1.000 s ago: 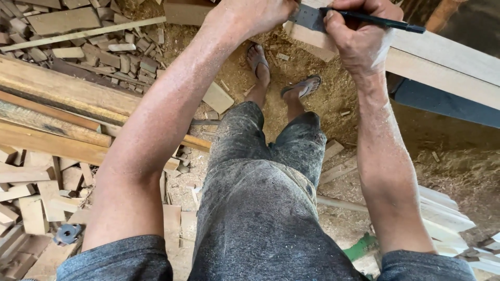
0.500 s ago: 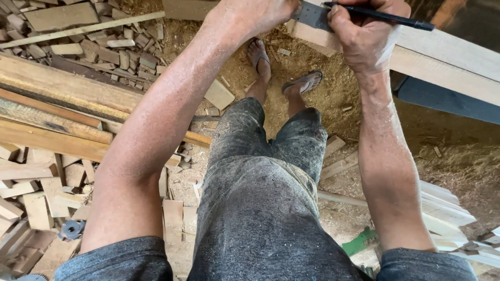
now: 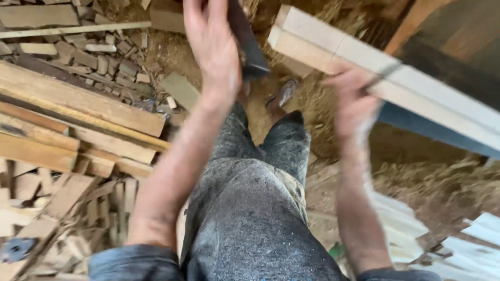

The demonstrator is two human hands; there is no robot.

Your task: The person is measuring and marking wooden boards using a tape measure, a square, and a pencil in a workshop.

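Note:
My left hand (image 3: 213, 44) is raised at the top middle and grips a dark flat metal tool (image 3: 249, 49) whose blade sticks out to the right. My right hand (image 3: 354, 101), blurred, holds a thin dark pencil (image 3: 383, 78) against the near edge of a pale planed wooden board (image 3: 333, 44). That board runs from the top middle down to the right. My legs in dusty grey trousers (image 3: 255, 208) fill the lower middle, with one sandalled foot (image 3: 281, 96) on the sawdust floor.
Long rough planks (image 3: 78, 104) and several short offcuts (image 3: 78, 49) are piled on the left. A blue surface (image 3: 422, 125) lies under the pale board at right. White boards (image 3: 401, 229) lie at lower right. Sawdust covers the ground.
Both hands have come away from the board's end; the left now lifts the dark tool clear while the right slid along the board with the pencil. The view shifted and blurred.

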